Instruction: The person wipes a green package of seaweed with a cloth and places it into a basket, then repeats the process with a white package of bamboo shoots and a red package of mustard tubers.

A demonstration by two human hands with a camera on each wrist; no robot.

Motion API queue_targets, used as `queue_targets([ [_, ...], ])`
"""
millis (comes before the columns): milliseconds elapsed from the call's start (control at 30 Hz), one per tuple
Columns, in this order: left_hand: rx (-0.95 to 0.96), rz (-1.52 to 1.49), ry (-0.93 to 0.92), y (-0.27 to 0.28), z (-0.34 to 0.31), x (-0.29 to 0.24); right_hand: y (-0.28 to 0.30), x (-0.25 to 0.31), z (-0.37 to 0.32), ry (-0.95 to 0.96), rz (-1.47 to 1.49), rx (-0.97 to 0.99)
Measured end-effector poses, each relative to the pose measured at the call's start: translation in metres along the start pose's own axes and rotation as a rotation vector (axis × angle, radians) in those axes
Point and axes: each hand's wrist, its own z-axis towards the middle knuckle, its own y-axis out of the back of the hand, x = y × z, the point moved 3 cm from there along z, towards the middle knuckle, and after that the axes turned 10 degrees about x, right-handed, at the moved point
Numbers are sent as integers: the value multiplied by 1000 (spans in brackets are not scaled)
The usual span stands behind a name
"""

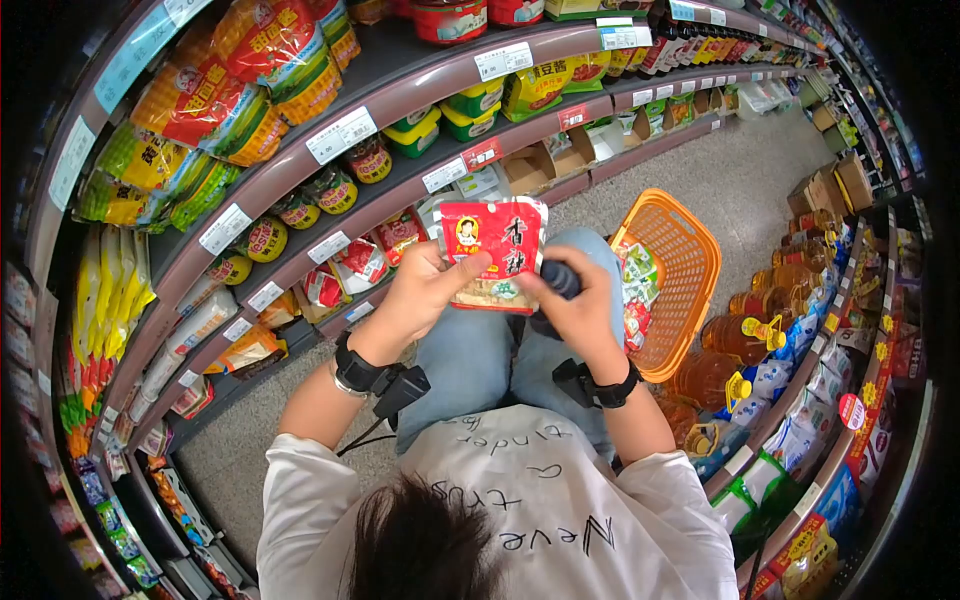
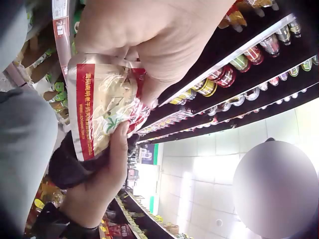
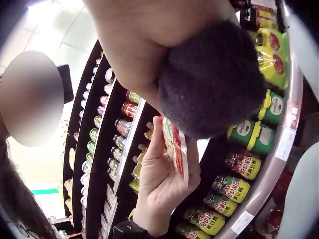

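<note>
A red foil food pouch (image 1: 492, 250) with a clear lower window faces up above the person's lap in the head view. The left hand (image 1: 425, 290) grips its left side, thumb lying across the front. At the lower right corner, the right hand (image 1: 578, 305) has its thumb on the pouch. That same hand holds a dark, rounded, fuzzy bundle (image 1: 562, 278), whose kind I cannot tell. In the right wrist view the bundle (image 3: 214, 79) covers part of the pouch (image 3: 175, 149). The left wrist view shows the pouch's window side (image 2: 107, 109) between both hands.
An orange basket (image 1: 706, 235) with several packets inside stands right of the knees. Curved shelves (image 1: 410, 165) of jars, tubs and bags run along the left and front. Large oil bottles (image 1: 735, 338) line the right side. Speckled floor (image 1: 725, 165) shows ahead.
</note>
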Motion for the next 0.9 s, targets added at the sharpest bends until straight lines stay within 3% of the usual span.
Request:
queue_targets([
  [33,-22,2,-24,1,1,0,9,12,4,41,-178,-57],
  [100,-53,-24,-39,2,2,0,20,17,2,28,-101,-353],
  [200,-78,-125,-14,-3,4,7,11,30,6,288,59,-446],
  [300,-70,-264,-1,-12,6,13,-14,48,0,411,-395,-118],
  [367,-37,-365,1,-13,7,11,-31,30,-4,500,-454,-69],
  [500,-115,-396,0,-12,8,16,-30,21,-4,587,-535,-32],
  [633,-71,-410,-63,-21,6,1,-14,26,8,531,-580,-221],
  [700,-85,-372,-23,-19,7,4,-31,22,-6,630,-566,-64],
  [800,-44,-363,2,-16,3,13,-40,21,-13,652,-558,9],
  [900,-62,-365,-117,-21,6,2,-16,27,3,616,-550,-178],
])
